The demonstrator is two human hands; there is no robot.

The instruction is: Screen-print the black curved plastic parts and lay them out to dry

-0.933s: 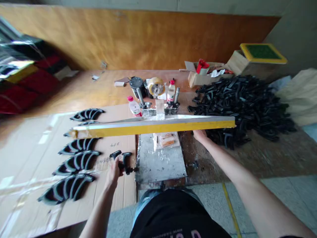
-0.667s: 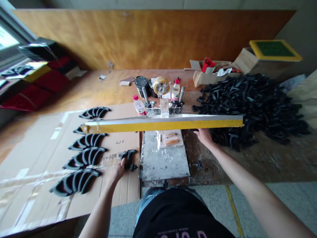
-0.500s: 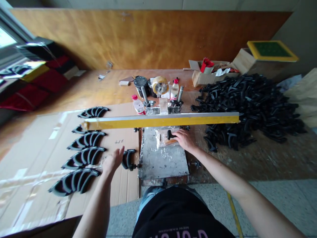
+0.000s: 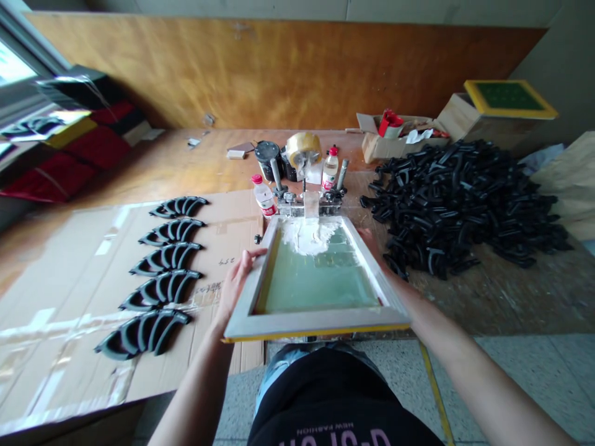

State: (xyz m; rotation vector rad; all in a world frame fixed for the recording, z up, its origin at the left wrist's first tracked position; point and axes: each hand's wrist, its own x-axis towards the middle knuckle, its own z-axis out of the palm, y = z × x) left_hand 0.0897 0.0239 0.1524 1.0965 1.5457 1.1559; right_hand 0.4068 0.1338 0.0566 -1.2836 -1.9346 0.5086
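Left hand (image 4: 238, 279) at near-left side of framed screen (image 4: 320, 285), fingers touching frame; right hand (image 4: 369, 238) at opposite side, partly hidden. White paste (image 4: 304, 240) between hands, far end. Left of left hand: five black fans (image 4: 166, 257) on cardboard (image 4: 69, 266). Beyond right hand: black heap (image 4: 465, 204).

Table (image 4: 181, 166): cardboard sheet (image 4: 74, 279), black parts (image 4: 455, 204) heaped (plastic, apparently).

1. Greyish white on the upper face of the screen frame (image 4: 320, 321), with yellow along the front edge.
2. Pale green on the mesh (image 4: 316, 285), with an irregular white patch of paste (image 4: 309, 238).
3. Black on the curved pieces (image 4: 147, 334), likewise on the heap (image 4: 458, 210).
4. Orange-brown, with cloudy grain, on the wooden board (image 4: 297, 71).
5. Plain black on the shirt (image 4: 325, 390), with pinkish letters.
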